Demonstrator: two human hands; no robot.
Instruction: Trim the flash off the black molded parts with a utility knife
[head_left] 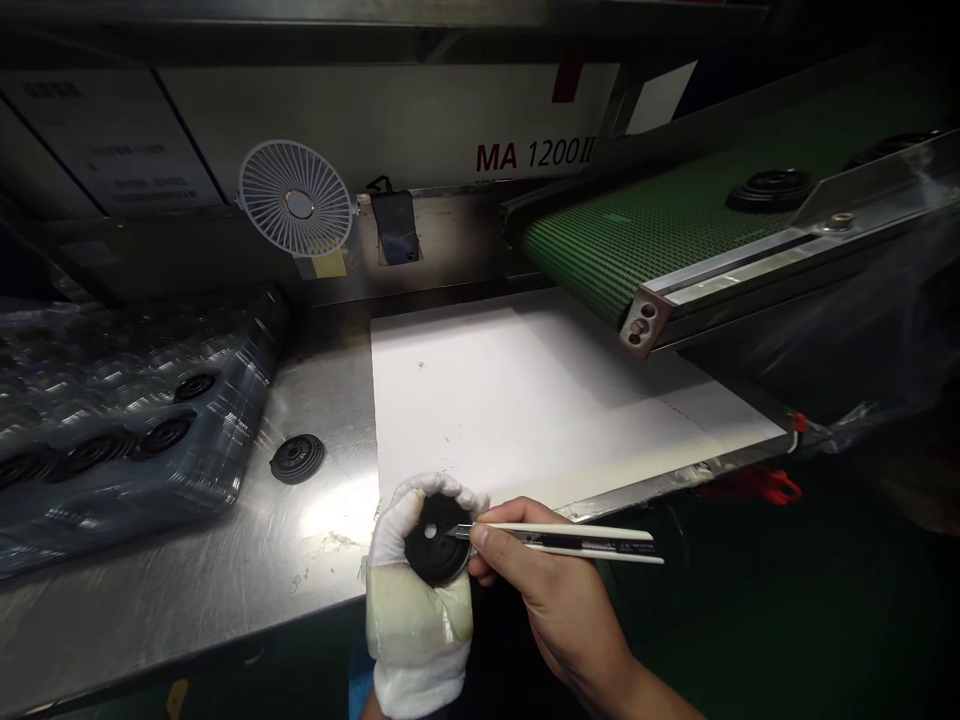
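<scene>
White cotton covers the left hand (pixel 394 590), with a cloudy plastic wrap (pixel 427 620) around its palm and wrist. Its fingers (pixel 427 489) curl over the rim of a black disc (pixel 436 540) and clamp it upright, face turned up toward the camera, just off the front edge of the desk (pixel 225 590). The disc looks like moulded rubber (dense, a little springy, and likely to slip on a bare steel surface), so the rim is the sensible place to hold it, leaving the central hole (pixel 430 531) and face free.

The bare right hand (pixel 547 590) closes around a slim white-and-black knife (pixel 577 542), pinching it near the blade end like a pen, with the wrist low and the forearm coming in from the lower right. The blade tip touches the disc's face beside the hole.

Beyond the hands, a white board (pixel 510 400) lies on the desk, and a second black disc (pixel 297 459) sits alone on the steel. More discs lie on a clear plastic sheet (pixel 127 480) at the far left. Another rides a green conveyor belt (pixel 622 240), and a small white fan (pixel 295 197) and a phone (pixel 395 228) stand against the back wall.
</scene>
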